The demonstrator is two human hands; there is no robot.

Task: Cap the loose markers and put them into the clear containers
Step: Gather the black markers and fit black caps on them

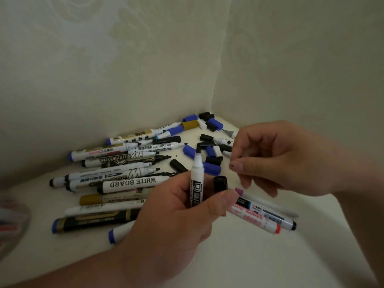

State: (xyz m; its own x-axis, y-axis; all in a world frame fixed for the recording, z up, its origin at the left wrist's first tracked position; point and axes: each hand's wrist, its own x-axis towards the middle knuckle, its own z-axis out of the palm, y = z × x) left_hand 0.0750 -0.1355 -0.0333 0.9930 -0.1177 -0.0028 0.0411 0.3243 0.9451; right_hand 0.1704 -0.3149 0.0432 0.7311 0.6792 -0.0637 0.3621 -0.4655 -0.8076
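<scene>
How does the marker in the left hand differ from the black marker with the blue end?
The held marker is white-bodied; the black marker carries gold print. The held marker stands upright in the left hand, tip bare; the black marker lies flat, one end hidden. Neither is in a container.

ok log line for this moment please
left hand: grips uncapped white marker, tip up | black cap: by left thumb | right hand: empty, near cap
</scene>
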